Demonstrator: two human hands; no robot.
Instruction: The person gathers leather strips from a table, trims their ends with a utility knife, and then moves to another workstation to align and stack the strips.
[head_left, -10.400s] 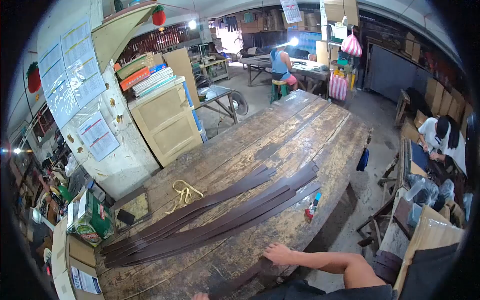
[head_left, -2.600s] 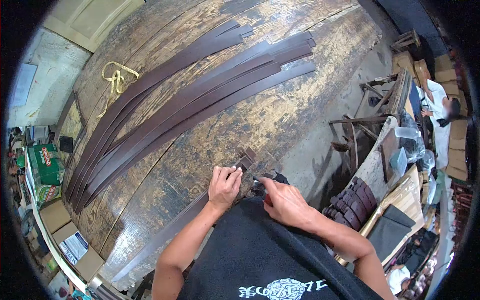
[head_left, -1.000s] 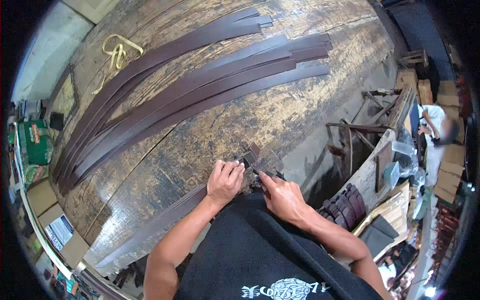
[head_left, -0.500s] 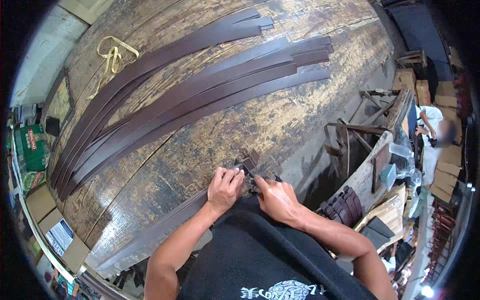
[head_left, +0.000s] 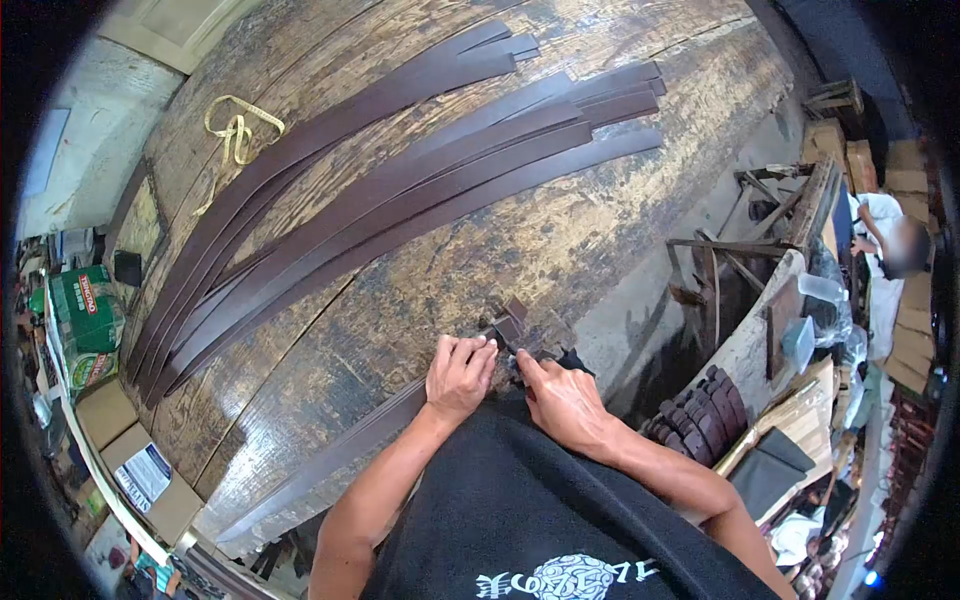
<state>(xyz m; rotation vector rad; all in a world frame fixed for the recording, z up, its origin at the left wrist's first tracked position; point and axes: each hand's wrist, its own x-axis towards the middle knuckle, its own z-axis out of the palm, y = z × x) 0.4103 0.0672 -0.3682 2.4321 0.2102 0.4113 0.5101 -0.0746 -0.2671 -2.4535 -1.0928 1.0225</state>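
Note:
My left hand (head_left: 460, 375) is closed on the end of a dark brown leather strap (head_left: 365, 432), pressing it to the worn wooden table near its front edge. The rest of the strap trails away to the lower left. Close beside it, my right hand (head_left: 568, 402) is curled with its index finger pointing at the strap's end. Whatever it grips is mostly hidden; only a dark bit shows at the fingertip. Small square leather offcuts (head_left: 513, 318) lie just beyond my fingertips.
Long brown leather straps (head_left: 390, 190) lie in fanned piles across the table (head_left: 430, 260). A yellow tape measure (head_left: 240, 135) is at the far left. Rolled dark straps (head_left: 695, 415) sit at right, near a wooden frame (head_left: 770, 235). Another person (head_left: 885, 240) is at far right.
The view has shifted slightly, moving the table and straps in the picture. My hands stay at the strap's end, and the right index fingertip is now a little closer to the left fingers.

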